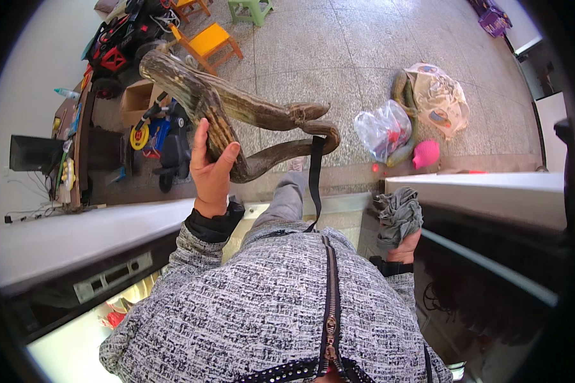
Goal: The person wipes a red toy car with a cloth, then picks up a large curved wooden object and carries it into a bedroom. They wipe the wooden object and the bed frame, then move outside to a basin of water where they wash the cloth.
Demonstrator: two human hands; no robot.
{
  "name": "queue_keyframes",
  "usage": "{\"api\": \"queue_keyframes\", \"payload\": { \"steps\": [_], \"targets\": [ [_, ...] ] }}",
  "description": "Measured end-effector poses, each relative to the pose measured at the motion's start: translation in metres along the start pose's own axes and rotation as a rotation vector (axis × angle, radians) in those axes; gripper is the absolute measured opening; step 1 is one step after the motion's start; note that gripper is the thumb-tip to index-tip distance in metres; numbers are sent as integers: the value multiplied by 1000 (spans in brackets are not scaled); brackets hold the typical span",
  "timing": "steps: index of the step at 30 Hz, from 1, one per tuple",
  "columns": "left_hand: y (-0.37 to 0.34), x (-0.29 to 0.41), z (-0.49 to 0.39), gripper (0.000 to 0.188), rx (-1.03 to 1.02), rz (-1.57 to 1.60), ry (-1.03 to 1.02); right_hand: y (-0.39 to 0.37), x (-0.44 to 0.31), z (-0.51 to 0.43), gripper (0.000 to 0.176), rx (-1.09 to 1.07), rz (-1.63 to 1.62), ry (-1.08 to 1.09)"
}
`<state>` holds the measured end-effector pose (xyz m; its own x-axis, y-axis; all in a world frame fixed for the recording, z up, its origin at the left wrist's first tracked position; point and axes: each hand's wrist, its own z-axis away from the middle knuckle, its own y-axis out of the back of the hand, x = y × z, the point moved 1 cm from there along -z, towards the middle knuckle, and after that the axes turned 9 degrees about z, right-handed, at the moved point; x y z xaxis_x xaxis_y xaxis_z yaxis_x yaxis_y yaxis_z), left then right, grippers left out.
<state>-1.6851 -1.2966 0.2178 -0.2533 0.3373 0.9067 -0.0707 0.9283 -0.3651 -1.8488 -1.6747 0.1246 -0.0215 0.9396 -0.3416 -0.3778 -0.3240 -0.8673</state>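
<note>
My left hand (pixel 213 167) grips a long, twisted dried gourd (pixel 220 129), brown and striped, with its thumb and a finger against the thick part. The gourd bends back on itself, and its thinner end curls round to the right. A black strap (pixel 316 182) hangs down from near that curl to my waist. On the right, my right hand (pixel 405 246) holds a crumpled grey cloth (pixel 400 215) low beside a white-topped surface. Most of its fingers are hidden by the cloth.
A doorway with white-edged walls (pixel 484 184) surrounds me. Ahead on the speckled floor lie a plastic bag (pixel 382 129), long green gourds (pixel 402 153), a cloth-like bag (pixel 441 98) and a pink ribbed object (pixel 426 153). A yellow chair (pixel 210 42), ride-on toys (pixel 172 139) and a desk (pixel 82 143) stand left.
</note>
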Motion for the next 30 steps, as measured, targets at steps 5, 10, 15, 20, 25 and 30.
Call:
{"api": "queue_keyframes", "payload": {
  "steps": [5, 10, 15, 20, 25, 30],
  "targets": [
    [-22, -49, -118, 66, -23, 49, -65, -27, -22, -96, 34, 101, 66, 64],
    [-77, -82, -242, 62, -45, -17, -35, -64, -68, -176, 34, 180, 98, 159],
    [-115, -125, -363, 61, 7, -168, -157, -102, -111, -280, 31, 255, 81, 218],
    [-145, -193, -475, 57, 12, -407, -215, -135, -169, -404, 35, 358, 53, 253],
    [-237, -236, -570, 55, 5, -584, -153, -109, -252, -528, 40, 386, 85, 376],
    [-346, -274, -669, 55, -22, -510, -120, -115, -327, -637, 44, 420, -15, 344]
  ]
}}
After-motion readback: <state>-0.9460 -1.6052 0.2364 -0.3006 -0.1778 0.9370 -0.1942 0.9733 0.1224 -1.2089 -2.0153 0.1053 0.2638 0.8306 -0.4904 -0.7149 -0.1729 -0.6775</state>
